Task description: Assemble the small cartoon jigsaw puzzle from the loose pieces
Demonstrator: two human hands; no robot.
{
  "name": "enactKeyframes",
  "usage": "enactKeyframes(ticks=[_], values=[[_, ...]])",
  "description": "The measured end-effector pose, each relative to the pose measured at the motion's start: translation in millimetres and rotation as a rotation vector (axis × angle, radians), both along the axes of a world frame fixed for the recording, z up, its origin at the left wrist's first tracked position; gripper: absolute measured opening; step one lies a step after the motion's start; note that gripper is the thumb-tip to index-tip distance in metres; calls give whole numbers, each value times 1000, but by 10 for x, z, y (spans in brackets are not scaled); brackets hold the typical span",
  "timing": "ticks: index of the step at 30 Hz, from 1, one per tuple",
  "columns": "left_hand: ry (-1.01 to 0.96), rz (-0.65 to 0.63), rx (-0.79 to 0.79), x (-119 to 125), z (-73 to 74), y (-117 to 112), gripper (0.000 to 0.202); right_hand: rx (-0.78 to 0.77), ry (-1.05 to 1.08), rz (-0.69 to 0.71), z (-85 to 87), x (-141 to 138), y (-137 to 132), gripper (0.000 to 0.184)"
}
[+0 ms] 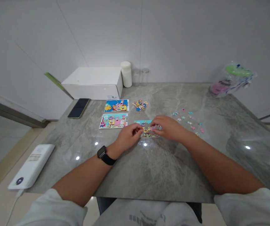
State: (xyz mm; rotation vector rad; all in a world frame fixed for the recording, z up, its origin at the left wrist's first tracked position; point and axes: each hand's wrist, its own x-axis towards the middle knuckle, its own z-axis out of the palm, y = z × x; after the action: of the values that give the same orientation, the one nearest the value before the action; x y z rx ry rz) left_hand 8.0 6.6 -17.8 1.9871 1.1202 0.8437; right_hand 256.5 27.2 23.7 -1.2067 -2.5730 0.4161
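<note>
A small cartoon jigsaw puzzle (145,128) lies on the grey marble table (149,163), partly covered by both hands. My left hand (127,137), with a black watch on its wrist, rests at the puzzle's left edge, fingers curled in a pinch on it. My right hand (169,127) lies over the puzzle's right side, fingertips pressed down on a pink piece (152,128). Loose pieces (189,121) are scattered to the right of my right hand. A heap of pieces (140,104) sits behind the puzzle.
Two finished cartoon puzzles (116,105) (113,121) lie left of the heap. A phone (78,107), a white box (94,82), a white bottle (126,74) and two glass jars (140,76) stand at the back left. A white power bank (32,165) lies at the left edge, a plastic bag (231,80) at the back right.
</note>
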Motion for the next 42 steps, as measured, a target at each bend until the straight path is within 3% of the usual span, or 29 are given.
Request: enactKeyframes(ticks=[4,9,18,42], values=[[184,-73,308,-21,-42,-8,12,-39,-86,-37,-68,33,37,13],[286,-125,413,-27,-87,-12,19,-73,-142,-71,-101,-12,29,14],[373,-189,385,-21,-79,-6,30,-71,-165,-67,-179,-34,20,15],[405,-221,325,-6,-55,-28,40,-71,-209,-81,-166,-66,4,16]])
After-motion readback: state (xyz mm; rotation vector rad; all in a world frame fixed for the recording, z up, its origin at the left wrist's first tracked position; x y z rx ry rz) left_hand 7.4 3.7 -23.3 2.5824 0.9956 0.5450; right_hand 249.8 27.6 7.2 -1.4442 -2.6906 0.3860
